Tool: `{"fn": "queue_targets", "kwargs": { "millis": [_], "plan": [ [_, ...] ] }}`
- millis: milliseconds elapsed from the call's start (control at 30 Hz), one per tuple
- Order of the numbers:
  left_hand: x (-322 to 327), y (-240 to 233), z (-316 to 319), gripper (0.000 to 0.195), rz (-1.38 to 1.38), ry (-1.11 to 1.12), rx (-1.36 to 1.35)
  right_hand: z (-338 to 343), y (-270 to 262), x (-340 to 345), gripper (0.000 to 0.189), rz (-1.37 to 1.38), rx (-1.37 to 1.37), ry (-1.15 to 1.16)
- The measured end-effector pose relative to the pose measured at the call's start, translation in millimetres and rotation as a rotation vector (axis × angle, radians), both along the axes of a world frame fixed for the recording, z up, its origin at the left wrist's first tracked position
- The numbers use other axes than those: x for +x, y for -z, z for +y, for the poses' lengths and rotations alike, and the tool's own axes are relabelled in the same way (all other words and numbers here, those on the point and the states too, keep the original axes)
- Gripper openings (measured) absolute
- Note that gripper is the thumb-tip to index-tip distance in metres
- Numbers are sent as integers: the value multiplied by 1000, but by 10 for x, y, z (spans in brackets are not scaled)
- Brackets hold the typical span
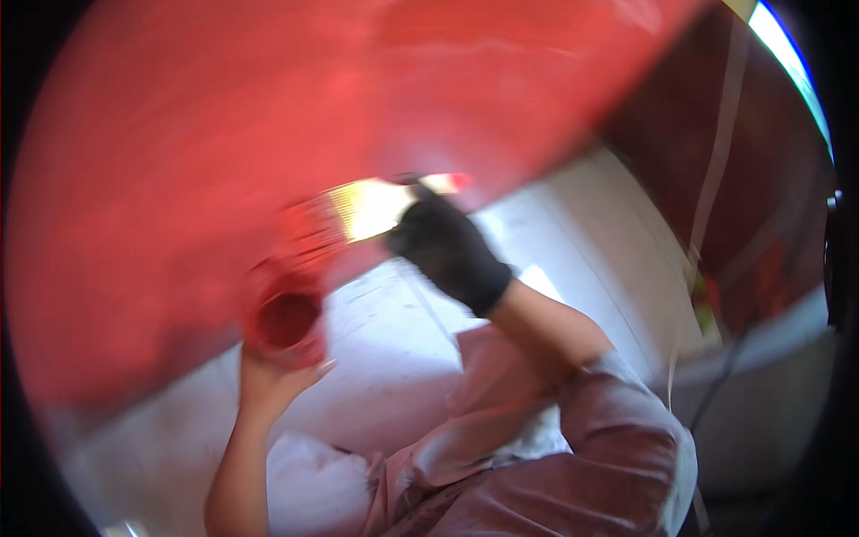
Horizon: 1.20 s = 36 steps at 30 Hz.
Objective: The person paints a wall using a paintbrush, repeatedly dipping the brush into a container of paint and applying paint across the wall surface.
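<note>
In my right hand [449, 248], in a black glove, is a wide flat paintbrush [369, 205] with a metallic ferrule and a pale, red-tipped handle. Its red-coated bristles point left, just above the rim of a red paint container [287, 321]; blur hides whether they touch it. My bare left hand [278, 382] grips that container from below, its dark red opening facing the camera. Behind both hands spreads a large, smooth red-painted surface [235, 121]. Whether the brush touches this surface cannot be told.
A pale floor [396, 309] lies below the red surface's lower edge. At the right stands a dark red panel [758, 154] with a pale strip running down it. A thin dark cable [721, 379] hangs at the lower right.
</note>
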<state>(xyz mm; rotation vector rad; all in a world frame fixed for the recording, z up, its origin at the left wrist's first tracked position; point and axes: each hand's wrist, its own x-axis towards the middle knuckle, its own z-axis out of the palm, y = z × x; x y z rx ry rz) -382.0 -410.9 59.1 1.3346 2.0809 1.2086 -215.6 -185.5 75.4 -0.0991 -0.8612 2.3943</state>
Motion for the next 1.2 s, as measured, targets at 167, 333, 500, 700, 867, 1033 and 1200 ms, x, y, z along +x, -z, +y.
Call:
{"fn": "queue_targets", "kwargs": {
  "millis": [167,333,500,700,867,1033,1200],
  "plan": [
    [-56,-35,-9,81,-283,-25,-54,-136,-80,-129,20,-22,-186,-15],
    [-150,92,-67,92,-314,-78,-25,-207,-187,-162,18,-142,-203,-5],
    [10,-9,-66,77,-323,-50,1,-285,-84,-47,25,-61,-50,-22],
    [-96,1,-86,88,-244,32,79,-244,-136,-18,29,-102,103,137],
    [-34,-32,4,92,-472,92,144,-289,-397,141,45,-834,1380,740],
    [105,18,60,92,-535,122,213,-402,-478,279,41,-441,1304,935],
    [172,188,107,93,-521,165,263,-571,-582,340,24,-291,1022,723]
  ]
}}
